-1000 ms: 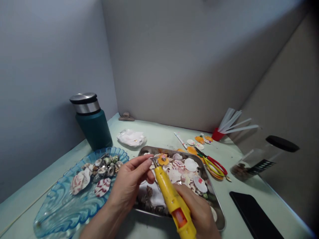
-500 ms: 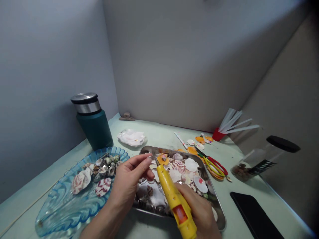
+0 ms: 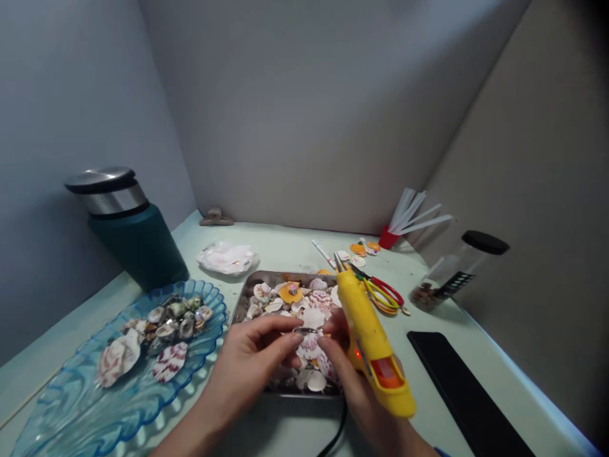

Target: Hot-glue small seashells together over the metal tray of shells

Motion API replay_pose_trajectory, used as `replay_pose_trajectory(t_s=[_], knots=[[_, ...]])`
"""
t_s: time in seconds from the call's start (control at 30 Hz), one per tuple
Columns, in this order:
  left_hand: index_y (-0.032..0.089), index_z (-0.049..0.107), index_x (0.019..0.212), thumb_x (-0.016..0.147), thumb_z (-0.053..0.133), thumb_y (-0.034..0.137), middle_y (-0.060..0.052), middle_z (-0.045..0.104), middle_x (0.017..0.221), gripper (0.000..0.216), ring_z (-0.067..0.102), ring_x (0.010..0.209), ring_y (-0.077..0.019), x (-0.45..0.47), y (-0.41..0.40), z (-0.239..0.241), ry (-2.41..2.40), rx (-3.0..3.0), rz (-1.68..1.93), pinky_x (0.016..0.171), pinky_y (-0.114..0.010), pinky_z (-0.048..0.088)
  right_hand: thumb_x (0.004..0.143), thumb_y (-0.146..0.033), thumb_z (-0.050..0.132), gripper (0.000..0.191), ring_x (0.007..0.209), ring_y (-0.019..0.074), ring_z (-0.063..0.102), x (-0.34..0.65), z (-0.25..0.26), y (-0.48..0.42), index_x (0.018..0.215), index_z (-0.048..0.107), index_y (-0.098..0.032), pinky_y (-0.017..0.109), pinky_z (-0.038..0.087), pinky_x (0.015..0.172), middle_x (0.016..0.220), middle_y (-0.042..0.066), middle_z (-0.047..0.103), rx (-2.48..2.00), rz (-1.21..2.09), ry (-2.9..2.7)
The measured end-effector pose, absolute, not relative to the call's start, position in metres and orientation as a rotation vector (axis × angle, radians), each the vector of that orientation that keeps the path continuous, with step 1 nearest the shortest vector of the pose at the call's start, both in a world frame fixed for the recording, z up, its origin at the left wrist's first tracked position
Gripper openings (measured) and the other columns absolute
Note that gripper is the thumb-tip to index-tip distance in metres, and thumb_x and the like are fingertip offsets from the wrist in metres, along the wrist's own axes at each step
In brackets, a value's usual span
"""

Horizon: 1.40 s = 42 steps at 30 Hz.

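My left hand hovers over the front of a metal tray filled with seashells, fingers pinched on a small thin piece I cannot name. My right hand grips a yellow glue gun, nozzle pointing up and away, and its thumb and forefinger also touch that small piece. An orange shell lies at the tray's far end.
A blue glass dish with shells is at left, a teal flask behind it. Crumpled white wrapper, scissors, red cup of glue sticks, clear jar and black phone lie around. The gun's cord runs toward me.
The glue gun's nozzle has lifted away from the piece in my left hand and swung right. Both hands now pinch the piece together, lower over the tray. The view shifted right.
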State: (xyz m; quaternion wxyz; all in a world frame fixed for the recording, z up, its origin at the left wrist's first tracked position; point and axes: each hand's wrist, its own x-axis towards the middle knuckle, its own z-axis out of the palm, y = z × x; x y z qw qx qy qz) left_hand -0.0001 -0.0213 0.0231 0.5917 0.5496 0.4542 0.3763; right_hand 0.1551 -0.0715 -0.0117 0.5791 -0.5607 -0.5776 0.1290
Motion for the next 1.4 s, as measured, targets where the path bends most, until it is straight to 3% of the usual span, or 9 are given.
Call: replay_pose_trajectory(t_s=[0.3,0.5,0.97,1.4], knots=[[0.017,0.074,0.078,0.061,0.080,0.025,-0.005,0.074,0.066,0.019,0.067,0.059,-0.0147,0.004,-0.021,0.021,0.997,1.060,0.812,0.057,-0.021,0.053,0.081,-0.018,0.059,0.017,0.073,0.0182,0.065,0.154,-0.010,-0.070,0.097,0.059,-0.023,0.026,0.052,0.061,0.081,0.001,0.066,-1.293,0.248,-1.440],[0.016,0.074,0.086,0.061,0.081,0.027,-0.008,0.076,0.072,0.028,0.069,0.066,-0.0161,0.002,-0.021,0.019,0.917,0.967,0.762,0.064,-0.024,0.054,0.081,-0.017,0.060,0.018,0.075,0.0167,0.063,0.156,-0.013,-0.071,0.098,0.058,-0.022,0.025,0.051,0.067,0.084,0.000,0.065,-1.305,0.286,-1.445],[0.017,0.070,0.078,0.062,0.079,0.028,-0.002,0.069,0.063,0.021,0.063,0.058,-0.0134,0.003,-0.020,0.013,0.969,1.096,0.807,0.056,-0.022,0.049,0.080,-0.013,0.058,0.016,0.066,0.0156,0.060,0.155,-0.009,-0.071,0.093,0.060,-0.021,0.025,0.048,0.062,0.078,0.000,0.063,-1.302,0.336,-1.478],[0.018,0.071,0.076,0.064,0.077,0.024,-0.004,0.073,0.074,0.014,0.064,0.066,-0.0150,0.004,-0.021,0.014,0.973,1.248,0.813,0.060,-0.022,0.049,0.078,-0.011,0.059,0.016,0.067,0.0156,0.061,0.154,-0.009,-0.069,0.091,0.058,-0.021,0.025,0.049,0.063,0.079,0.000,0.064,-1.299,0.403,-1.470]])
